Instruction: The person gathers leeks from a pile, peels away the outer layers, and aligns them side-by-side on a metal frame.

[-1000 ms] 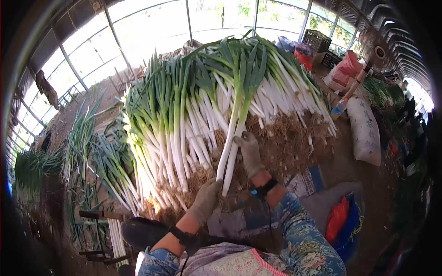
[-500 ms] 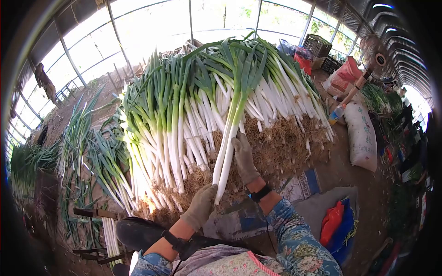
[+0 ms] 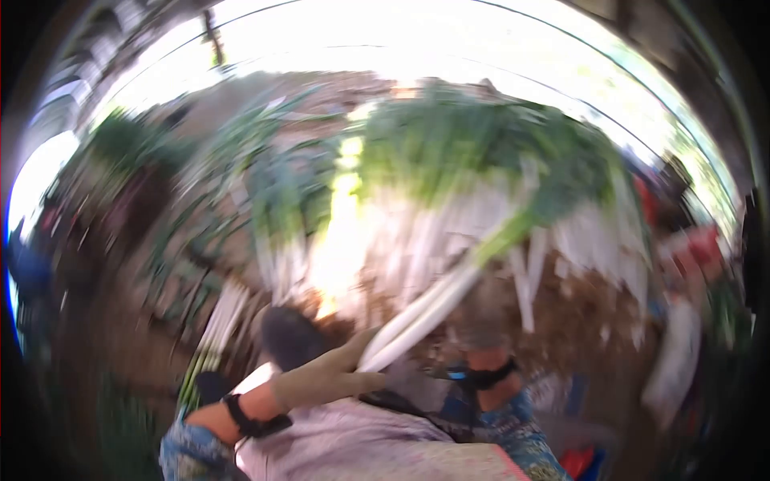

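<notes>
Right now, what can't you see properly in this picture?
All in the head view:
Right hand: blur hides how its fingers grip.
Leek pile: blur merges the stalks, too smeared to count.
White sack: blur smears any lettering.
Right sleeve: the bottom edge cuts it off.

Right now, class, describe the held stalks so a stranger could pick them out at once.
Find the wide heap of green-topped stalks. In front of it, spot the left grip. From there the held stalks slant up rightward, while the heap's run more nearly upright.
</notes>
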Demonstrator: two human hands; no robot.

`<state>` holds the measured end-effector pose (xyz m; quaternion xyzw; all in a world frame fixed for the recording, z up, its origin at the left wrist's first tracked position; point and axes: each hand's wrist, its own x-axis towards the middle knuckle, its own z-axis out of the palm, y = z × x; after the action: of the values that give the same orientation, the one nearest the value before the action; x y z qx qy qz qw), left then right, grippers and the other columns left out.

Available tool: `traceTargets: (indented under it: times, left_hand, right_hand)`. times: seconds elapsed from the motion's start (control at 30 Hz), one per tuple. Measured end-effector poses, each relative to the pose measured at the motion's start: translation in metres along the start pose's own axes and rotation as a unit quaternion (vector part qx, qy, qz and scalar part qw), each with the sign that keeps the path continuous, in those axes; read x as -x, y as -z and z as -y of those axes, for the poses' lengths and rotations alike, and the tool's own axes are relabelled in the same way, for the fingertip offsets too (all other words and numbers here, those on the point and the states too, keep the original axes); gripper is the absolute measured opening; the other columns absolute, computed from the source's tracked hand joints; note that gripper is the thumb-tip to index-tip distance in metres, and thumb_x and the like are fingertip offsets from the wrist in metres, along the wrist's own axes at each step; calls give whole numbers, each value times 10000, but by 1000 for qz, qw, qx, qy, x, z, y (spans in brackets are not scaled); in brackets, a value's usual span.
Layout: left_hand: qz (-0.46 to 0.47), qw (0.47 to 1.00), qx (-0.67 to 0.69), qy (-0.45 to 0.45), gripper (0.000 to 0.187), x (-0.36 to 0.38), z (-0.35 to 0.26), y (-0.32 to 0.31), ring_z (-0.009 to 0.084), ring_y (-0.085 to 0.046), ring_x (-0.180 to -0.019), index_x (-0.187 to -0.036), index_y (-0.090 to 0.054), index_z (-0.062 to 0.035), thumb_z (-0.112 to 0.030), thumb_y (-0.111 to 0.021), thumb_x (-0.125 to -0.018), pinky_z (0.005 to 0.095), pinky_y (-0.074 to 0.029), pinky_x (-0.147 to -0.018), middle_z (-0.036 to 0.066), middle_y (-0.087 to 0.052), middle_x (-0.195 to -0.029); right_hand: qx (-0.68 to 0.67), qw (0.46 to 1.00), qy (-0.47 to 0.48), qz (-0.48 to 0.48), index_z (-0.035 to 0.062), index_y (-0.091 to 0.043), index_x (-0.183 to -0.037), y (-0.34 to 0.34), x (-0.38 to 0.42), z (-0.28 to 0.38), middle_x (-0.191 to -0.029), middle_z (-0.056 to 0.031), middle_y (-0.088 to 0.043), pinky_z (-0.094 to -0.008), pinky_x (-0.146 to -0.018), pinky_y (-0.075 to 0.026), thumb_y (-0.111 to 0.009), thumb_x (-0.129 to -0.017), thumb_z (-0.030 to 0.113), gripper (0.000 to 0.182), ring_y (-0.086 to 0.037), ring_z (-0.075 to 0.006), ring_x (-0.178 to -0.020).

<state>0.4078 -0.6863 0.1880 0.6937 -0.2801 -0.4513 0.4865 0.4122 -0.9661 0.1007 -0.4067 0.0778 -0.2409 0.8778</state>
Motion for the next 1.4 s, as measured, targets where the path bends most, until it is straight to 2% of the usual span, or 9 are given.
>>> traceTargets:
  times: [0.1, 0.2, 0.4, 0.53, 0.73, 0.87, 0.97, 1.2, 1.4]
  left_hand:
    - [-166, 981, -93, -28, 664, 63, 10, 1, 421, -659, -928, -1470, -290, -22, -234, -626, -938, 442, -496, -808, 307, -630, -996]
    - [-184, 983, 17, -9, 645, 134, 20, -1, 252, -634, -964, -1500, -285, -46, -192, -607, -961, 377, -498, -861, 177, -616, -1088]
    - [-364, 930, -38, -23, 652, 252, 64, -30, 396, -650, -974, -1495, -277, -16, -256, -595, -979, 435, -497, -852, 254, -639, -1073]
    - [-462, 880, 105, -21, 674, 298, 94, -56, 371, -645, -1001, -1506, -255, -11, -255, -597, -979, 418, -489, -873, 253, -625, -1097]
    - [-565, 818, 103, -39, 758, 342, 159, -51, 313, -609, -1070, -1520, -234, 7, -251, -644, -936, 391, -465, -951, 217, -586, -1212]
    - [-705, 682, 170, -95, 701, 375, 210, -22, 253, -589, -1041, -1484, -289, 39, -192, -614, -908, 351, -454, -986, 179, -570, -1255]
    - [-728, 536, 410, -124, 653, 391, 279, 9, 235, -591, -1032, -1449, -331, 54, -148, -604, -892, 330, -455, -977, 174, -565, -1265]
    - [-720, 656, 183, 130, 444, 382, 446, 76, 176, -592, -1017, -1368, -494, -24, -199, -561, -965, 328, -482, -906, 100, -633, -1090]
    - [-684, 697, 135, 166, 467, 369, 453, 169, 367, -614, -1082, -1327, -524, -5, -158, -638, -900, 408, -473, -960, 203, -634, -1170]
  right_hand:
    - [60, 997, 18, 44, 20, -512, -1144, -62, 22, -27, -976, -79, -585, -304, -788, -549, -360, -1094, 329, 348, -590, -170, -861]
    - [-67, 993, -87, 48, -63, -446, -1236, -127, 53, -46, -1133, -155, -520, -395, -916, -537, -319, -1103, 270, 380, -557, -230, -1027]
    - [88, 959, -183, 199, -82, -471, -1244, -249, 114, -98, -1139, -188, -573, -386, -943, -502, -357, -1075, 439, 560, -588, -264, -1018]
    - [19, 880, -321, 351, -28, -498, -1216, -339, 147, -139, -1051, -151, -613, -391, -844, -547, -418, -1061, 432, 493, -631, -241, -921]
    - [118, 768, -288, 559, -36, -495, -1228, -483, 210, -227, -968, -100, -641, -311, -748, -569, -568, -1006, 394, 489, -647, -173, -826]
    - [280, 649, -102, 701, 56, -490, -1307, -562, 201, -319, -970, -97, -627, -337, -767, -541, -600, -990, 350, 446, -635, -171, -856]
    - [341, 531, 181, 754, 31, -481, -1264, -589, 190, -393, -1071, -202, -618, -401, -793, -522, -593, -963, 192, 360, -641, -324, -884]
    - [371, 341, 349, 790, 70, -435, -1344, -529, 179, -591, -998, -152, -599, -433, -812, -496, -637, -871, 124, 518, -625, -344, -934]
    - [363, 200, 452, 790, 76, -535, -1306, -449, 159, -700, -957, -62, -597, -352, -747, -480, -529, -903, 167, 413, -607, -223, -894]
